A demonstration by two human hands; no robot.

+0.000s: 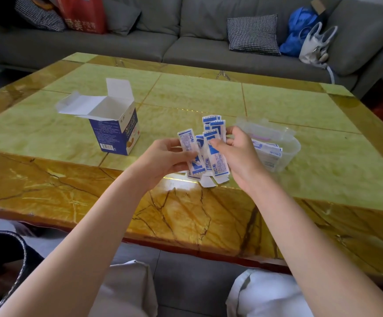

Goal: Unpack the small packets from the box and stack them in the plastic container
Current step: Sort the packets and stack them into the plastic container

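Marble table [71, 197] before a grey sofa: both hands curl round fanned packets [208, 152], long axes upright. Container [293, 149], part-filled, lies just right of the right hand [236, 154], nearer than the left hand [165, 159]; open box [115, 133] stands left.

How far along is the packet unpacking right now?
Done: the box stands open, and some packets already lie in the plastic container. In hand: left hand and right hand hold a loose bunch of packets. Left: squaring that bunch and stacking it in the container.
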